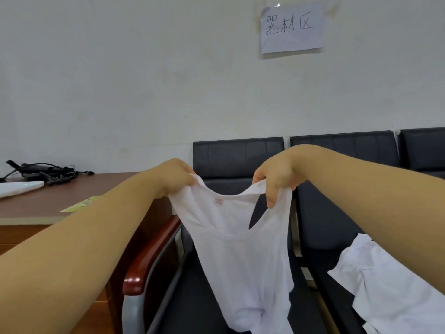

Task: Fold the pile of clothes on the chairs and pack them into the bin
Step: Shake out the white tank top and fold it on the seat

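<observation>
Head view: white shirt (240, 249) hangs over the chair (192, 304).
Left hand (177, 175): pinches one shoulder.
Right hand (274, 179): pinches the other.
Risk: thin fabric may slip, bunching the fold.

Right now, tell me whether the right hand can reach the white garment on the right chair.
Probably not yet: the right hand grips a strap of the white tank top. Otherwise the way looks free; the white garment lies uncovered beneath that forearm.
</observation>
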The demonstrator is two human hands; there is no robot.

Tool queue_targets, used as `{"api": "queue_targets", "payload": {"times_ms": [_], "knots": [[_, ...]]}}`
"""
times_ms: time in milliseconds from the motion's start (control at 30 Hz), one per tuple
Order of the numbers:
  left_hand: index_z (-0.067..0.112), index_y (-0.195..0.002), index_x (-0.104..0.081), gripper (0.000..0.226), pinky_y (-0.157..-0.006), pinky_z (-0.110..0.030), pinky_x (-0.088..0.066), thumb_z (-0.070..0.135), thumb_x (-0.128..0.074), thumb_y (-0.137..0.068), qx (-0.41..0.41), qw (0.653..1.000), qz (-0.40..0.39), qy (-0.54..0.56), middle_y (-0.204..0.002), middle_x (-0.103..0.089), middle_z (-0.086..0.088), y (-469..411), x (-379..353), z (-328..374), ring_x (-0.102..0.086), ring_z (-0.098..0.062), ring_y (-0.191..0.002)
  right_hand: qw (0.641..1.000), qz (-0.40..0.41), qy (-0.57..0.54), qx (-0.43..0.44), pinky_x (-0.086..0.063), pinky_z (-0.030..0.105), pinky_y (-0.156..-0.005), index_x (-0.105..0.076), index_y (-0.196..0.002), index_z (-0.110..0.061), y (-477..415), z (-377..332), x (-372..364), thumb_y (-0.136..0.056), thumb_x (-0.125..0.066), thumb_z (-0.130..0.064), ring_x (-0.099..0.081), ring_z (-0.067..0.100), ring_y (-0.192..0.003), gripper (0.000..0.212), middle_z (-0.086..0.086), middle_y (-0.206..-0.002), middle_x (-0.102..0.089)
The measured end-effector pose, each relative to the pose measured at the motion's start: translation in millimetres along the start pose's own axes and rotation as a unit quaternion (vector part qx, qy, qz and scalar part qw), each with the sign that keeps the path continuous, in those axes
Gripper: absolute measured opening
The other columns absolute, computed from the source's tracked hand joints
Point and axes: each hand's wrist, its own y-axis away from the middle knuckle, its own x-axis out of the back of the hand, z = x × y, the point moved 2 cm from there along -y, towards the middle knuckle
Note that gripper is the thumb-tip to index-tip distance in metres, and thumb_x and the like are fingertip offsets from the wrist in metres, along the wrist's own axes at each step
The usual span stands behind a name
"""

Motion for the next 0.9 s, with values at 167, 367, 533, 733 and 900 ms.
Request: {"api": "queue_targets", "payload": {"times_ms": [167,367,533,733,900], "knots": [[0.004,-0.108,-0.075,0.016,-0.084,-0.046,-0.06,0.003,-0.063,-0.097,0.146,0.935,-0.065,0.318,-0.102,-0.073,-0.018,9.2,-5.8,9.4,-0.071,-0.031,-0.09,0.957,0.08,-0.279,-0.003,-0.063,0.042,-0.077,-0.073,-0.117,-0.006,-11.2,1.8,5.8,-0.095,-0.063,0.0,-0.075,0.03,-0.085,0.026,0.016,-0.109,-0.076],[0.002,-0.103,-0.072,0.014,-0.069,-0.037,-0.061,0.012,-0.072,-0.093,0.065,0.955,-0.141,0.252,-0.084,-0.077,-0.011,14.8,-7.4,20.6,-0.075,-0.023,-0.075,0.928,0.135,-0.347,0.016,-0.061,0.039,-0.068,-0.076,-0.104,-0.003,-10.8,3.1,8.0,-0.094,-0.056,-0.002,-0.072,0.027,-0.072,0.022,0.011,-0.091,-0.075],[0.029,-0.119,-0.069,0.052,-0.094,-0.029,-0.049,0.031,-0.091,-0.072,-0.107,0.929,-0.127,-0.33,-0.121,-0.057,0.01,13.2,-4.4,25.6,-0.057,-0.017,-0.114,0.989,0.138,-0.047,0.034,-0.025,0.03,-0.052,-0.043,-0.052,-0.024,-6.8,-1.0,7.7,-0.084,-0.059,-0.019,-0.032,0.019,-0.053,0.037,0.0,-0.065,-0.039],[0.024,-0.102,-0.07,0.009,-0.086,-0.026,-0.043,0.021,-0.07,-0.093,-0.148,0.889,-0.119,-0.417,-0.115,-0.059,0.005,2.8,0.2,27.9,-0.057,-0.018,-0.107,0.981,-0.008,0.194,0.005,-0.059,0.035,-0.086,-0.076,-0.099,-0.025,-1.7,-8.7,-2.8,-0.074,-0.09,-0.03,-0.073,0.016,-0.086,0.03,-0.014,-0.077,-0.075],[0.025,-0.114,-0.066,0.024,-0.089,-0.033,-0.047,0.019,-0.045,-0.105,-0.099,0.966,-0.054,-0.234,-0.109,-0.058,0.007,-5.1,4.2,18.7,-0.055,-0.018,-0.105,0.96,0.07,0.272,-0.005,-0.054,0.029,-0.07,-0.074,-0.104,-0.016,-2.9,-6.6,-0.9,-0.083,-0.078,-0.023,-0.068,0.019,-0.086,0.023,-0.002,-0.095,-0.07]]}}
